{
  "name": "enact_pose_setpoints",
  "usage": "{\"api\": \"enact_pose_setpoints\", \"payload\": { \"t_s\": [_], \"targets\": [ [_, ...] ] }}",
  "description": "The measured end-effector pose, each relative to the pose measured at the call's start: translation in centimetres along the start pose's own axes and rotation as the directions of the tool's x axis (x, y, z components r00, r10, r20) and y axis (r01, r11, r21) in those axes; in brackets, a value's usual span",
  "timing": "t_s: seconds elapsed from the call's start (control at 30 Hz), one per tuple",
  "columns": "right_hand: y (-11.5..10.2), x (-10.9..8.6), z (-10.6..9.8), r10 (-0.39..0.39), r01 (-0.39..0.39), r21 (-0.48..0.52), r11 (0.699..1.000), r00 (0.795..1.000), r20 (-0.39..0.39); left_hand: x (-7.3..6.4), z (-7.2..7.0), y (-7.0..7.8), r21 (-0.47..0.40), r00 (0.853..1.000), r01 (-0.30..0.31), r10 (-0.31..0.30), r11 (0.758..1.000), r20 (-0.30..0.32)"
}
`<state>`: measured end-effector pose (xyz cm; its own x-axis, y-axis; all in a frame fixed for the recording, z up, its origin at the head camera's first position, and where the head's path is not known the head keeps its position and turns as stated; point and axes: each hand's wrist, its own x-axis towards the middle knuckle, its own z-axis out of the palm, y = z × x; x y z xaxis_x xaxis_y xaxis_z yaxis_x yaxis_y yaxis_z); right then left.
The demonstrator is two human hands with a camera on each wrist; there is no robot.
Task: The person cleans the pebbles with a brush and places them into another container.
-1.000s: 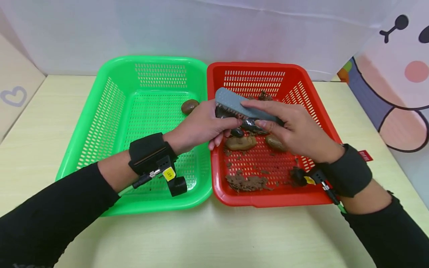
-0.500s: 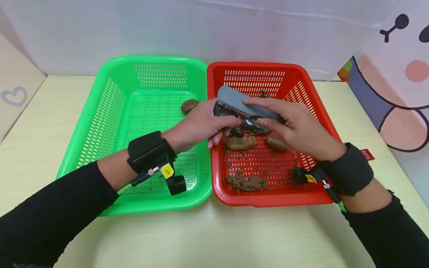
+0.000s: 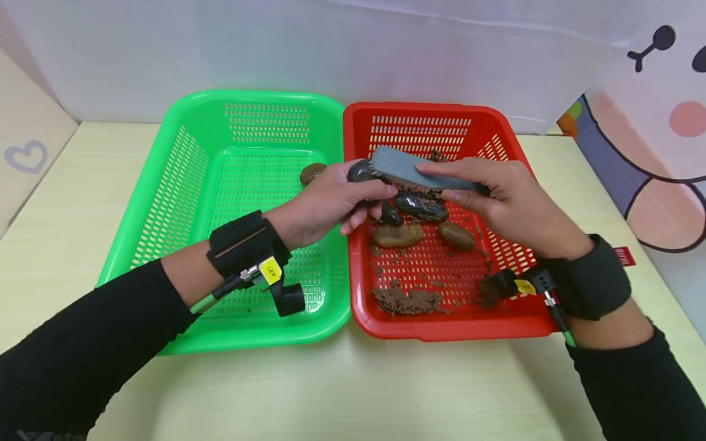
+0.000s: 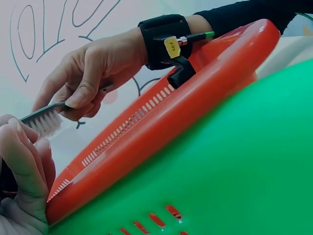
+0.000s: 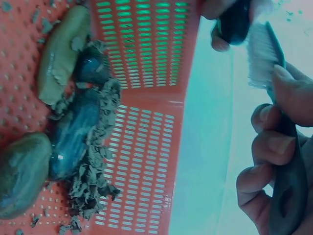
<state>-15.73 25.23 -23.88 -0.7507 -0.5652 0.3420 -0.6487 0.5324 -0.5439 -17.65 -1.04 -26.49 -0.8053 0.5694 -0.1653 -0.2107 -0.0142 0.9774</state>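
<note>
My left hand [image 3: 331, 199] grips a dark, shiny stone [image 3: 361, 171] over the left side of the red basket. In my right hand [image 3: 502, 190] is a grey-blue brush [image 3: 399, 165], held by its handle with the thumb and fingers curled round it. The bristles [image 5: 261, 56] meet the stone's side in the right wrist view. Below, in the basket, lie a long black stone [image 3: 421, 207], a small black stone [image 3: 390, 214], a tan stone [image 3: 398, 236] and a brown stone [image 3: 456, 236]. My left fingers hide much of the held stone.
The red basket [image 3: 361, 306] stands against the green basket [image 3: 138, 208] on a pale wooden table [image 3: 342, 392]. A brown stone [image 3: 312, 173] rests in the green basket. Brown crumbs [image 3: 410, 300] lie in the red basket's front. A white sheet [image 3: 265, 49] hangs behind.
My right hand has shifted right with the brush, whose head has slid rightward off more of the stone. The left hand has hardly moved, and more of its stone shows.
</note>
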Motion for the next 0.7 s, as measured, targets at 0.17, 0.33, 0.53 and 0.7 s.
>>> {"api": "enact_pose_setpoints", "payload": {
  "t_s": [0.17,0.33,0.53,0.7],
  "targets": [
    [0.2,-0.2,-0.5,0.011,-0.011,0.000,1.000,1.000,0.007,0.0,0.0,0.0,-0.011,1.000,0.010,-0.010,1.000,-0.002],
    [0.0,-0.2,-0.4,-0.006,0.006,0.005,1.000,1.000,-0.011,0.0,0.1,0.0,0.011,1.000,-0.002,0.002,1.000,-0.004],
    [-0.4,0.2,1.0,-0.068,0.067,0.017,0.998,0.998,0.017,-0.1,0.3,0.2,0.067,1.000,-0.012,0.013,0.998,-0.007],
    [-0.4,0.0,0.4,-0.027,0.027,-0.011,1.000,1.000,-0.008,0.1,0.2,0.0,0.085,1.000,-0.018,0.018,0.996,-0.006]
  ]
}}
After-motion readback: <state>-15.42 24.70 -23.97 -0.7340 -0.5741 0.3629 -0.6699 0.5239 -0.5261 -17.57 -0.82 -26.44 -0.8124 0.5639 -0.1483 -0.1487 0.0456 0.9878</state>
